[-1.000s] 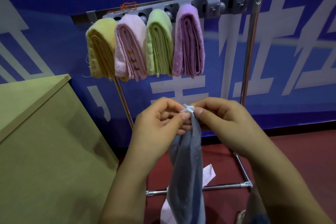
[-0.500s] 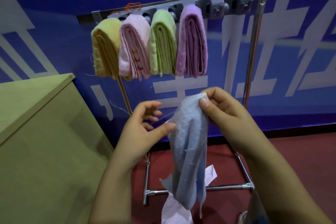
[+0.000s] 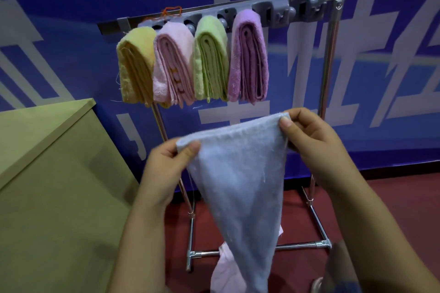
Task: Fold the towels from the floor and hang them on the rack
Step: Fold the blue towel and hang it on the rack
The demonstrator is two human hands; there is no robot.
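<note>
Left hand (image 3: 164, 171) pinching lower-left corner of blue towel (image 3: 240, 185), thumb on top; right hand (image 3: 314, 143) pinching higher corner, hands apart. Fuzzy terry, stretched taut along top, tapering to a point at frame btm, center frame. Behind, upper center: chrome rack (image 3: 331, 74) w/ four folded towels, yellow (image 3: 135, 66), pink (image 3: 173, 69), green (image 3: 210, 62), purple (image 3: 248, 59). Tan box (image 3: 54, 185) at left.

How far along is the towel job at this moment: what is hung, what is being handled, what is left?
Done: four folded towels hang on the rack: yellow towel, pink towel, green towel and purple towel. In hand: the left hand and right hand pinch the top corners of the blue towel, spread open, not folded. Left: a pale pink cloth lies on the floor, and two grey clips look free.
</note>
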